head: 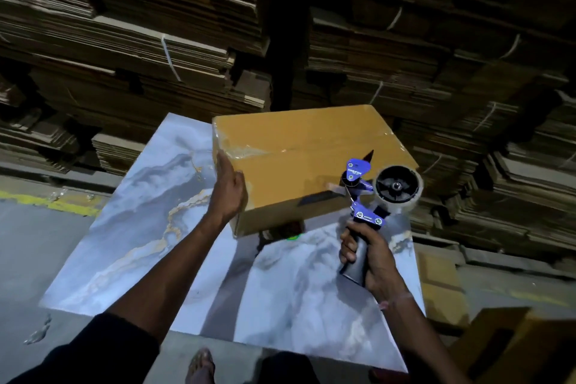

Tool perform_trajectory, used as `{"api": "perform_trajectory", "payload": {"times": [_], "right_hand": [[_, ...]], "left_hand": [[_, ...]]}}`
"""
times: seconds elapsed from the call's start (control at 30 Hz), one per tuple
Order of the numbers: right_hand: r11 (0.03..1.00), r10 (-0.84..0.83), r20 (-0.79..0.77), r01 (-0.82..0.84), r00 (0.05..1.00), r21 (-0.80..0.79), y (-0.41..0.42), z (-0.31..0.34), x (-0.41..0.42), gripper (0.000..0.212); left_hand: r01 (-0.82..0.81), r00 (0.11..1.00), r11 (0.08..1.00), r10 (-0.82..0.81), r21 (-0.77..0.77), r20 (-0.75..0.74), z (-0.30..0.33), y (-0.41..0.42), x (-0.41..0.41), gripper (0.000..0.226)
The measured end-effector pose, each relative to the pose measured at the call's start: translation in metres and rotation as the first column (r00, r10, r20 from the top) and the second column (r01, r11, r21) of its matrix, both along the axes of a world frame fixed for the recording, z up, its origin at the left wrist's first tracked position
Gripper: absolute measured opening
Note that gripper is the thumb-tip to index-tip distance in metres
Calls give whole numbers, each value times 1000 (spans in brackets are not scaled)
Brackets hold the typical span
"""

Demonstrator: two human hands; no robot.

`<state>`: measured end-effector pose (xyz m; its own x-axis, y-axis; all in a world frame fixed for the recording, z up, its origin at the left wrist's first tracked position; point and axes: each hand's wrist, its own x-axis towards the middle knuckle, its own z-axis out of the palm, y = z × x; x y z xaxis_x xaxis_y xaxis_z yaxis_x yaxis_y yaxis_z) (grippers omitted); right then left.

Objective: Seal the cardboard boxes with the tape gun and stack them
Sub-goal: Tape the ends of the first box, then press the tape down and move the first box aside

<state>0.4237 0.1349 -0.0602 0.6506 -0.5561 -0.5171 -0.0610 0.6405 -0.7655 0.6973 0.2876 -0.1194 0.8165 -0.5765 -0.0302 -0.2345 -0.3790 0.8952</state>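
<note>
A closed brown cardboard box [299, 146] lies on the marble-patterned table [149, 227], with clear tape running across its top seam. My left hand [227, 190] presses flat against the box's left side near its front corner. My right hand [371, 256] grips the dark handle of a blue tape gun [364, 193], which carries a roll of clear tape [399, 187]. The gun's head hovers over the box's front right corner, blade end pointing up.
Tall stacks of flattened cardboard [156, 40] bundled with straps fill the background and right side. Another open cardboard box [511, 349] stands at the lower right. A foot in a sandal [201, 365] shows below the table's near edge, on grey floor.
</note>
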Motion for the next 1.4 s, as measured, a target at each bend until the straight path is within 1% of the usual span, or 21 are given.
{"api": "perform_trajectory", "payload": {"times": [0.07, 0.1, 0.13, 0.17, 0.2, 0.27, 0.37, 0.43, 0.5, 0.57, 0.73, 0.97, 1.03, 1.17, 1.23, 1.3, 1.37, 1.4], "right_hand": [[999, -45, -33, 45, 998, 10, -11, -7, -21, 45], [998, -60, -50, 60, 997, 10, -17, -11, -29, 45], [997, -71, -65, 72, 995, 14, -22, -15, -37, 42], [996, -81, -75, 83, 994, 26, -27, -21, -44, 39], [995, -87, -79, 91, 993, 45, -32, -28, -51, 36], [990, -102, -83, 109, 991, 84, -42, -43, -62, 32], [979, -131, -86, 142, 988, 147, -55, -67, -75, 31], [965, -143, -92, 160, 985, 209, -62, -84, -83, 29], [948, -145, -97, 167, 985, 272, -70, -101, -91, 26], [935, -149, -116, 178, 982, 306, -78, -117, -99, 23], [919, -155, -174, 206, 972, 335, -92, -146, -113, 25], [902, -145, -188, 208, 971, 378, -100, -164, -122, 25], [898, -141, -205, 212, 968, 385, -101, -166, -120, 29], [861, -118, -234, 217, 965, 460, -102, -166, -112, 32], [862, -112, -291, 239, 950, 448, -102, -164, -106, 35], [886, -103, -373, 256, 922, 386, -101, -159, -100, 37], [937, -85, -487, 236, 869, 256, -102, -155, -96, 33], [962, -68, -546, 201, 835, 187, -102, -153, -95, 30]], "left_hand": [[-75, 976, 982, 37, 171, 215, 0, -9, -5, 66], [-91, 937, 962, -4, 256, 350, -1, -13, -8, 65], [-91, 880, 938, -81, 334, 467, 0, -18, -10, 64], [-82, 821, 911, -168, 405, 546, 1, -23, -14, 66], [-65, 773, 876, -258, 477, 580, 4, -28, -20, 71], [-14, 706, 821, -397, 571, 587, 6, -37, -33, 80], [116, 635, 779, -535, 616, 557, 9, -53, -50, 83], [183, 584, 746, -606, 641, 539, 11, -67, -57, 82], [206, 554, 717, -647, 666, 525, 13, -81, -61, 81], [187, 544, 708, -651, 681, 528, 14, -89, -63, 80], [166, 537, 726, -634, 668, 556, 12, -89, -62, 80], [144, 530, 725, -632, 674, 566, 11, -91, -62, 79], [147, 529, 728, -630, 670, 568, 11, -91, -61, 78], [146, 524, 731, -629, 667, 574, 9, -93, -62, 78], [161, 523, 727, -636, 667, 567, 10, -95, -63, 76], [191, 504, 728, -648, 658, 571, 11, -100, -65, 75], [233, 484, 717, -671, 657, 562, 12, -110, -66, 74], [254, 473, 711, -683, 656, 557, 12, -116, -66, 73]]}}
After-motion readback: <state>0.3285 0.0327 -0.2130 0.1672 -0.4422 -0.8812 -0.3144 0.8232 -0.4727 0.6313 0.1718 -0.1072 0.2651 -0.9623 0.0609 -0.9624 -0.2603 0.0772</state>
